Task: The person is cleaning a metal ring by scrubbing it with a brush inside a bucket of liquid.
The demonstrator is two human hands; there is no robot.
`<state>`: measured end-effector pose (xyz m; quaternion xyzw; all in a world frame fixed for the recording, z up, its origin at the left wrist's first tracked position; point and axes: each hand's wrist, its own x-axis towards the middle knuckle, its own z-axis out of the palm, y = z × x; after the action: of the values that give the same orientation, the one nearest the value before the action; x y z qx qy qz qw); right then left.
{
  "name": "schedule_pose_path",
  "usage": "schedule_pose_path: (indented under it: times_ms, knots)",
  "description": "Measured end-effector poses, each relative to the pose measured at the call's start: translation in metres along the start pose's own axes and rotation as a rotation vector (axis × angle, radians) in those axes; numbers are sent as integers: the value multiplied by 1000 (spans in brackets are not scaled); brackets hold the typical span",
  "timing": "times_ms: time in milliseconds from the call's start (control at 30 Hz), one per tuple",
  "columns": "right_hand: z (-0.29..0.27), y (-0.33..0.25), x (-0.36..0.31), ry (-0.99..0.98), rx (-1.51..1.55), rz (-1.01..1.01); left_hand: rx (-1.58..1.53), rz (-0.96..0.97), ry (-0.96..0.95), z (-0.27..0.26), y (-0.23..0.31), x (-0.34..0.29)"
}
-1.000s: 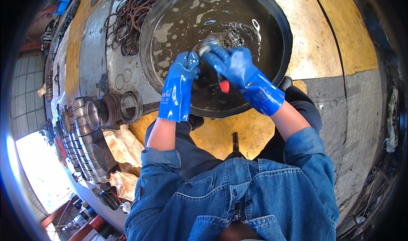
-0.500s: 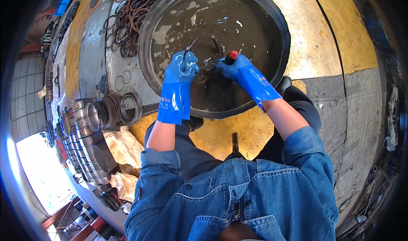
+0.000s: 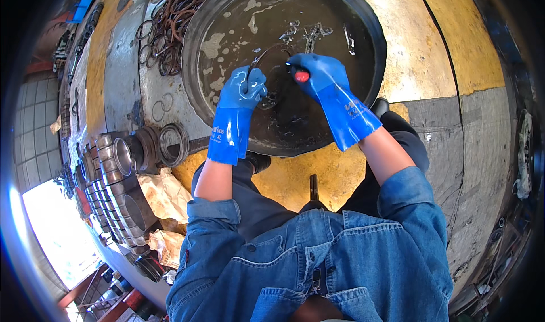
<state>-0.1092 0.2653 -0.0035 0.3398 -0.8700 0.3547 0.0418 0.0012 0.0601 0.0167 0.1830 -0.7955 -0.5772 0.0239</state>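
Currently, left hand (image 3: 242,87): curled tight in its blue glove, gripping the left side of a thin dark ring (image 3: 264,53)
Right hand (image 3: 322,75): closed around a red-handled tool (image 3: 301,76); whether it also pinches the ring, cannot tell
Ring: between both hands, over the round basin (image 3: 191,72)

Tub (image 3: 189,66): dull, worn rim. Over it: glossy, wet-looking rubbery gloves (image 3: 241,89); thin metal ring (image 3: 263,52); smooth, plastic-looking handle (image 3: 302,76). Left of it: rough, rust-brown metal hoops (image 3: 180,16). Near-left of it: crumpled matt paper (image 3: 167,194).
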Motion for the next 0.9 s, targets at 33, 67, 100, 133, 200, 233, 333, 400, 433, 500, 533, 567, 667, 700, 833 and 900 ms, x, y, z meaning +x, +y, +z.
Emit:
schedule_pose_path:
  times_ms: [33, 67, 100, 133, 200, 233, 333, 400, 433, 500, 533, 567, 667, 700, 833, 900]
  knots:
    - [3, 6, 1, -113, 76, 208, 7, 18, 3, 3, 2, 1]
    - [5, 6, 4, -229, 157, 413, 18, 33, 11, 3, 2, 0]
    - [6, 7, 5, -345, 237, 619, 34, 43, 15, 1, 1, -1]
    - [7, 7, 3, -399, 346, 664, 49, 53, 18, 0, 1, -3]
    - [3, -1, 2, -502, 565, 746, 76, 106, 59, -3, -2, -4]
    - [0, -6, 0, -554, 675, 785, 86, 146, 95, -3, -9, -4]
    - [-10, -23, -20, -507, 1100, 828, 69, 137, 123, 4, -4, -1]
    - [6, -23, -24, -463, 1310, 811, 13, 154, 145, 6, -6, 1]
    - [7, -17, -26, -434, 1303, 778, -37, 197, 171, 7, -13, 4]
    - [-1, -23, -18, -404, 1302, 699, -119, 245, 240, -3, -27, 3]
    - [-12, -22, -8, -450, 1015, 679, -168, 227, 262, -10, -31, 1]
    - [-19, -17, -2, -433, 869, 726, -237, 191, 267, -11, -29, 5]
    - [-27, -8, 9, -420, 578, 817, -447, -3, 258, -19, -19, 12]
    - [-27, -8, 7, -430, 629, 816, -513, -65, 250, -20, -16, 12]
    - [-19, 0, -8, -346, 998, 704, -726, -273, 207, -14, -1, 15]
    - [-21, -6, -3, -326, 1197, 621, -678, -306, 220, -18, -8, 19]
